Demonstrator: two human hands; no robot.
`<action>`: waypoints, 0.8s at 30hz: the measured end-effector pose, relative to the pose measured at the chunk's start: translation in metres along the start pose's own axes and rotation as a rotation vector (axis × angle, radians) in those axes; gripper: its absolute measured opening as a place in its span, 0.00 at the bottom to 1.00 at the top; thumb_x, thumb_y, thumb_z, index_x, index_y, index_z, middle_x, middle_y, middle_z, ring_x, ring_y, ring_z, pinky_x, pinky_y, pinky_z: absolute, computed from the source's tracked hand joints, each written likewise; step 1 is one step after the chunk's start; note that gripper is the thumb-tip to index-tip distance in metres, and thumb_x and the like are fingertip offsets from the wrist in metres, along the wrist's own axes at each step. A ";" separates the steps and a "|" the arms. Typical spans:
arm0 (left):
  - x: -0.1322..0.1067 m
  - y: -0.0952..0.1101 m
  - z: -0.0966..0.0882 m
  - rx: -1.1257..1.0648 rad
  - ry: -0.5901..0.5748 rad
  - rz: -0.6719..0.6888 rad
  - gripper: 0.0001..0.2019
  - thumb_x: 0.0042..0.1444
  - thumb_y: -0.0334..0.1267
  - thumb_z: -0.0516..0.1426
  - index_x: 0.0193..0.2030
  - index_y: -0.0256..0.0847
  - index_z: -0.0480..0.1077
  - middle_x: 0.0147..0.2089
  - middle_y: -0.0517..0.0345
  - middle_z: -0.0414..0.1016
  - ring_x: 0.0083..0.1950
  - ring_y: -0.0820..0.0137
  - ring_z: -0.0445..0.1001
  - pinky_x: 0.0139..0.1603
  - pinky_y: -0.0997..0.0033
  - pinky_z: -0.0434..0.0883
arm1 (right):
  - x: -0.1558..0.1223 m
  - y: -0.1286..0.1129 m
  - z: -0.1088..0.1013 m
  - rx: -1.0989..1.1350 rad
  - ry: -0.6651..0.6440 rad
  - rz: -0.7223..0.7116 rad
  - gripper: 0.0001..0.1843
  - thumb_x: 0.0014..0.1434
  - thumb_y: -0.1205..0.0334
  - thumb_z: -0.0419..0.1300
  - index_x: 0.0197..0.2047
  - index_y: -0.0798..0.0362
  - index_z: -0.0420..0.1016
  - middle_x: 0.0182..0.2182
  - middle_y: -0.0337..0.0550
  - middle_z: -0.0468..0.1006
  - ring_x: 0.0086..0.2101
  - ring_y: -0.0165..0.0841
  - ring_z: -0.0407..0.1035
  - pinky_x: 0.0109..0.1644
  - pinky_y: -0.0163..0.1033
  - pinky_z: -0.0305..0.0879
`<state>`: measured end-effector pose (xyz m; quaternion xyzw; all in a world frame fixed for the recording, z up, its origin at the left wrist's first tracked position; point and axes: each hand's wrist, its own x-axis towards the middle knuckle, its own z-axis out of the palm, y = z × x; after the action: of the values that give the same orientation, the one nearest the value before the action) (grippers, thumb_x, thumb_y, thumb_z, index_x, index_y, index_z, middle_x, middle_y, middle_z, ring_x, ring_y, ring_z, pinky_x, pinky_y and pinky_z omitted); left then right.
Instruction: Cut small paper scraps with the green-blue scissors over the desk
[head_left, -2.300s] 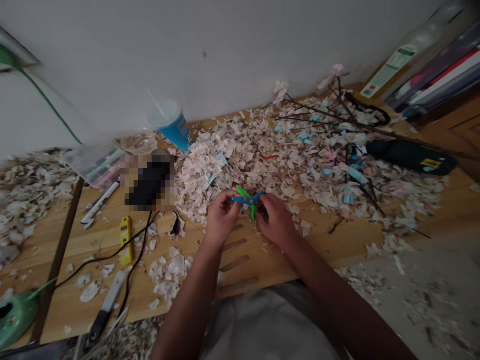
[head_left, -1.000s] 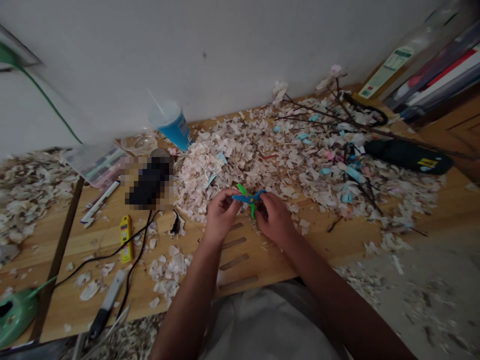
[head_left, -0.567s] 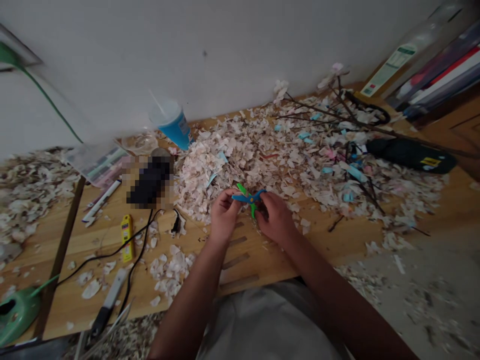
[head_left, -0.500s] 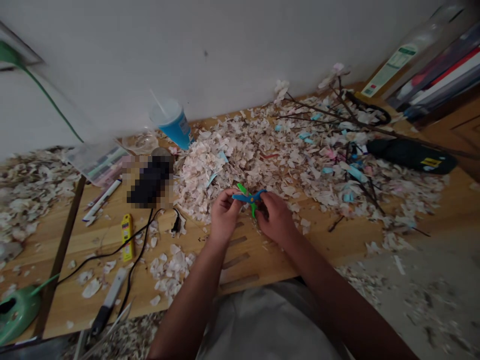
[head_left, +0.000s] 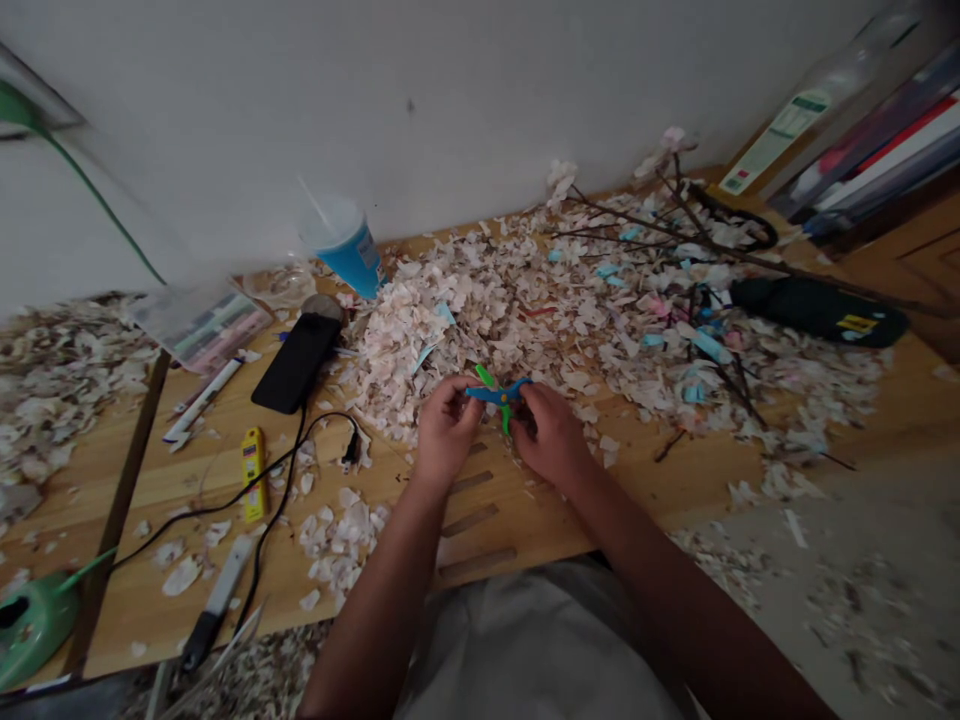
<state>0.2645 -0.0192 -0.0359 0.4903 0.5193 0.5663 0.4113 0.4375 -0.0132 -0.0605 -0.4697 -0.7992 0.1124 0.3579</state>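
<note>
Blue and green scissors (head_left: 504, 396) are held over the near part of the wooden table, their blades spread apart. My right hand (head_left: 551, 435) is closed round the handle end. At the blade end, my left hand (head_left: 446, 430) is pinched shut, its fingertips against the blue blade. Whatever lies between those fingertips is too small or hidden to make out. Just beyond both hands spreads a heap of pale, petal-like scraps (head_left: 450, 320) with a few light blue bits in it.
Left of the hands lie a black phone (head_left: 296, 365), a black cable (head_left: 281, 510), a yellow packet (head_left: 254, 474) and a grey-handled cutter (head_left: 217, 605). A blue cup (head_left: 351, 255) with a straw stands behind. Twigs (head_left: 705, 240) and a dark umbrella-like pouch (head_left: 817, 312) lie right.
The hands and scissors hold almost the same pose. The camera view has shifted very slightly. The phone, blurred out before, now shows clearly.
</note>
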 end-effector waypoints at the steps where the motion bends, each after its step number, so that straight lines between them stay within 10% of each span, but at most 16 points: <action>1: 0.000 -0.001 0.000 0.017 0.000 0.014 0.08 0.59 0.42 0.62 0.41 0.41 0.75 0.35 0.58 0.75 0.32 0.74 0.69 0.33 0.75 0.66 | 0.000 0.000 0.000 0.000 -0.007 0.007 0.16 0.57 0.67 0.56 0.50 0.53 0.67 0.40 0.54 0.76 0.41 0.47 0.71 0.45 0.52 0.71; 11: 0.000 0.001 -0.003 0.100 -0.029 0.017 0.06 0.59 0.40 0.61 0.41 0.42 0.75 0.35 0.58 0.75 0.33 0.73 0.70 0.35 0.75 0.66 | -0.001 0.001 0.001 0.020 -0.026 0.047 0.17 0.57 0.67 0.56 0.51 0.53 0.67 0.42 0.55 0.77 0.44 0.48 0.71 0.48 0.54 0.71; 24: -0.002 0.011 0.022 -0.575 0.097 -0.311 0.19 0.42 0.49 0.71 0.34 0.41 0.74 0.34 0.60 0.75 0.33 0.75 0.72 0.35 0.75 0.71 | -0.003 0.002 0.003 0.007 -0.013 0.041 0.19 0.57 0.67 0.56 0.53 0.51 0.67 0.43 0.53 0.76 0.45 0.47 0.71 0.48 0.54 0.70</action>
<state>0.2874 -0.0187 -0.0260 0.2413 0.4260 0.6427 0.5893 0.4378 -0.0140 -0.0657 -0.4841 -0.7912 0.1254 0.3520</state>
